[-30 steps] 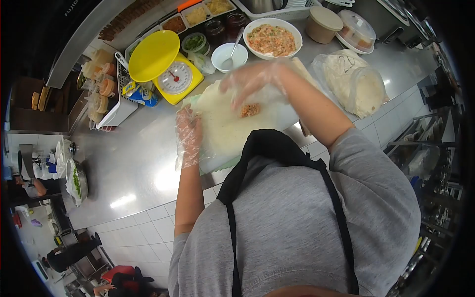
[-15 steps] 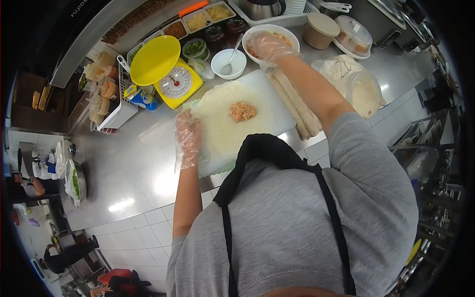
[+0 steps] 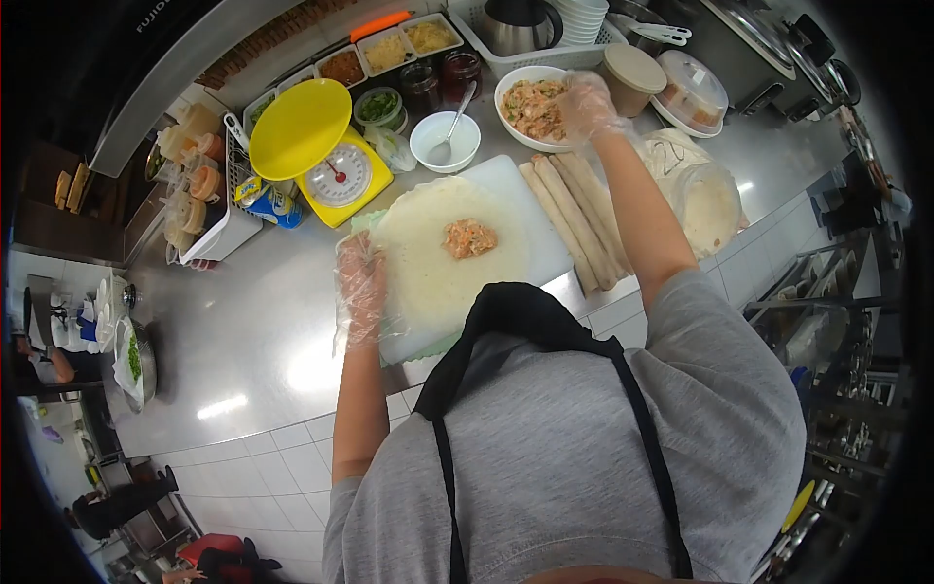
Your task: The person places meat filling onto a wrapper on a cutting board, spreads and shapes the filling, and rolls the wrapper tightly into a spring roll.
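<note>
My left hand, in a clear plastic glove, lies open at the left edge of a thin round wrapper. Beneath the wrapper is a white cutting board. A small mound of minced orange-pink filling with green bits sits on the wrapper. More of this filling is in a white bowl behind the board. My right hand, also gloved, is at the bowl's right rim with its fingers bunched; whatever they may hold is hidden.
Long pale rolls lie right of the board, beside a bag of wrappers. A yellow scale, a small bowl with a spoon and ingredient tubs stand behind. Other people are at far left.
My right hand has shifted from inside the filling bowl to its right rim, uncovering the filling. My left hand stays at the wrapper's edge. The whole view has shifted slightly.
</note>
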### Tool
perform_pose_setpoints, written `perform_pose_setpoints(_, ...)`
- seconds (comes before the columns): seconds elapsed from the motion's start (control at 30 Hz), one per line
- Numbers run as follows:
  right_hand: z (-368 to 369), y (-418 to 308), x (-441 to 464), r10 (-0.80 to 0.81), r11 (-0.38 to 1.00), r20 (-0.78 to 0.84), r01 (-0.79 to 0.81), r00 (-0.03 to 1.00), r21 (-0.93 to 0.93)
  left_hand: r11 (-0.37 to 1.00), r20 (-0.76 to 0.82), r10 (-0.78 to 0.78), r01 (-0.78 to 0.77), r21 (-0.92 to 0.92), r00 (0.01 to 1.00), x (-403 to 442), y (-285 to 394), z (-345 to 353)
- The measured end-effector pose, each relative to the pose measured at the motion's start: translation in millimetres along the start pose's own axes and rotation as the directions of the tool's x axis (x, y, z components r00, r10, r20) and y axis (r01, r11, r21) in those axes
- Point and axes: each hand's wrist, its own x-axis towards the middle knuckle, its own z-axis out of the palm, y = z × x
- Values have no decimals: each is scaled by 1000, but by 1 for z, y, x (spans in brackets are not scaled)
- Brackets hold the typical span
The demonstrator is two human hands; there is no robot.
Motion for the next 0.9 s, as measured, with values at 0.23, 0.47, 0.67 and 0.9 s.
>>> perform_pose_setpoints(0.23, -43, -58, -2, -437, 869, 246, 476, 865, -132, 999, -14, 30, -30, 23, 999, 0, 0, 0)
perform_pose_setpoints(0.47, -46, -72, -5, -230, 973, 316, 227, 920, 44, 999, -1, -32, 32, 1, 999, 0, 8, -4)
perform_pose_setpoints(0.67, -14, -25, 25, -254, 967, 217, 255, 943, 24, 998, -5, 2, -2, 64, 1000, 2, 3, -2)
perform_pose_setpoints(0.9, -4, 20, -9, -54, 929, 220, -32, 974, 369, 997, -7, 50, -49, 67, 999, 1, -2, -1)
